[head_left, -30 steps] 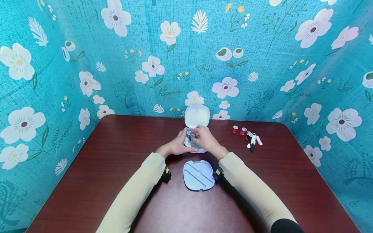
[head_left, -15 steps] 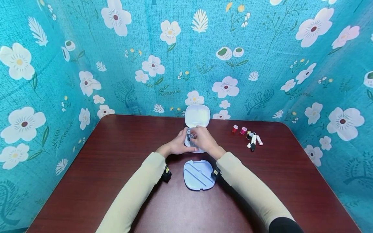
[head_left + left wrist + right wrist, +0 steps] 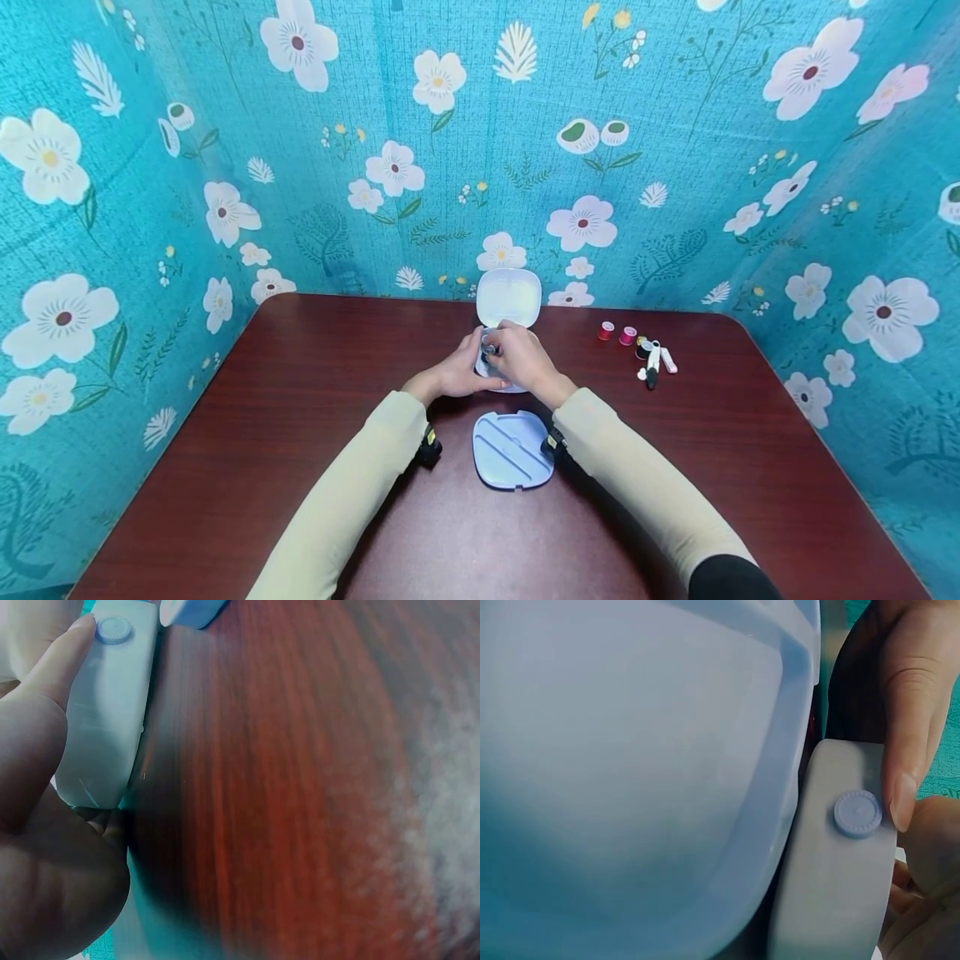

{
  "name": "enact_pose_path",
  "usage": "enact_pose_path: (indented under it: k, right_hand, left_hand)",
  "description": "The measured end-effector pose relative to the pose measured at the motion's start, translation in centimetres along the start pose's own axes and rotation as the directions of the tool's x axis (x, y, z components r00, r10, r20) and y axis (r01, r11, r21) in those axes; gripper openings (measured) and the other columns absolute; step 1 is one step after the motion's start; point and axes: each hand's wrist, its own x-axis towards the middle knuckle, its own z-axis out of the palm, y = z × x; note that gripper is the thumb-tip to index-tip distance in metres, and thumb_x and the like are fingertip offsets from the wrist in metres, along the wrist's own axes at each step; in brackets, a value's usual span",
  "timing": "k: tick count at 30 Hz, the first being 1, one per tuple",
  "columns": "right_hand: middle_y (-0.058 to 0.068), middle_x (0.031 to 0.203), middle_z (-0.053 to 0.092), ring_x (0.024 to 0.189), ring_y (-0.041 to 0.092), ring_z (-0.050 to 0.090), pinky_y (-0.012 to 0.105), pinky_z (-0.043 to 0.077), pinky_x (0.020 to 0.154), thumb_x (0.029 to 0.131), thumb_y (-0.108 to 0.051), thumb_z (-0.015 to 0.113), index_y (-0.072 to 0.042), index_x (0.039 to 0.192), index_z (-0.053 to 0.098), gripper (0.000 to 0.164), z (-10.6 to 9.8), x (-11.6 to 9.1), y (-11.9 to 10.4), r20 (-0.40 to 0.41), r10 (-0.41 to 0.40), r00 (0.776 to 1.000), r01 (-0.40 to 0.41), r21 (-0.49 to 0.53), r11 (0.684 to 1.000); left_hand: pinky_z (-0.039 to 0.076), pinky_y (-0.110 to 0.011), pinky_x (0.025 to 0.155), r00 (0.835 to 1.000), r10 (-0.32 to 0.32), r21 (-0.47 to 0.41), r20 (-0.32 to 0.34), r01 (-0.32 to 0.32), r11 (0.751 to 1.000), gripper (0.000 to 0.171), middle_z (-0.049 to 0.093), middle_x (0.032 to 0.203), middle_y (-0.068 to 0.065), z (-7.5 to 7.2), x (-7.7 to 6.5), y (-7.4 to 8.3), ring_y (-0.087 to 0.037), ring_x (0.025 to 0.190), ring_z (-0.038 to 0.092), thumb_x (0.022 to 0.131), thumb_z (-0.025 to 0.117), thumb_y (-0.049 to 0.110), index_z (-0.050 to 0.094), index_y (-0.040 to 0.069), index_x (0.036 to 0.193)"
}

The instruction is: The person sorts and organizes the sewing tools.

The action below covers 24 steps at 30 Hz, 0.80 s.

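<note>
A small white sewing box (image 3: 486, 367) stands at the table's middle, its lid (image 3: 508, 297) raised behind it. My left hand (image 3: 459, 372) holds the box by its left side, the thumb lying along the front. In the left wrist view that thumb (image 3: 52, 682) ends beside a round blue button (image 3: 114, 630) on the box's front wall. Over the box, my right hand (image 3: 521, 357) pinches a dark thread spool (image 3: 489, 349) with curled fingers; the hand hides much of the interior. A pale blue divided tray (image 3: 513, 450) lies in front of the box.
To the right lie a red spool (image 3: 606, 331), a pink spool (image 3: 627, 336), a black spool (image 3: 643, 349), white-and-black thread snips (image 3: 653, 365) and a small white item (image 3: 668, 361). A floral curtain (image 3: 450, 167) encloses the table's back and sides.
My right hand has shifted slightly left over the box, covering more of the spools inside. The left hand keeps its hold, and the tray lies in the same place.
</note>
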Motion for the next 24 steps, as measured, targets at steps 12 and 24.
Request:
enact_pose_path:
  k: [12, 24]
  right_hand:
    - [0.008, 0.094, 0.067, 0.079, 0.019, 0.060, 0.038, 0.053, 0.073, 0.091, -0.008, 0.077, -0.011, 0.105, 0.080, 0.015, -0.2, 0.0, -0.2, 0.027, -0.024, 0.999, 0.025, -0.034, 0.999]
    - [0.007, 0.105, 0.066, 0.085, 0.021, 0.064, 0.041, 0.056, 0.075, 0.089, -0.010, 0.077, -0.010, 0.117, 0.077, 0.027, -1.2, -0.7, -0.4, 0.066, -0.003, 0.998, 0.003, -0.005, 1.000]
  left_hand:
    - [0.024, -0.044, 0.121, 1.000, 0.000, -0.009, -0.001, -0.001, 1.000, 0.120, 0.010, 0.165, -0.023, 0.0, 0.0, -0.1, -0.030, 0.153, 0.018, 0.090, 0.078, 0.044, -0.010, 0.007, 0.163]
    - [0.021, -0.046, 0.123, 1.000, -0.018, -0.010, -0.005, 0.018, 1.000, 0.122, 0.006, 0.167, -0.021, 0.2, -0.2, 0.0, -0.030, 0.155, 0.013, 0.089, 0.077, 0.046, -0.012, 0.007, 0.163]
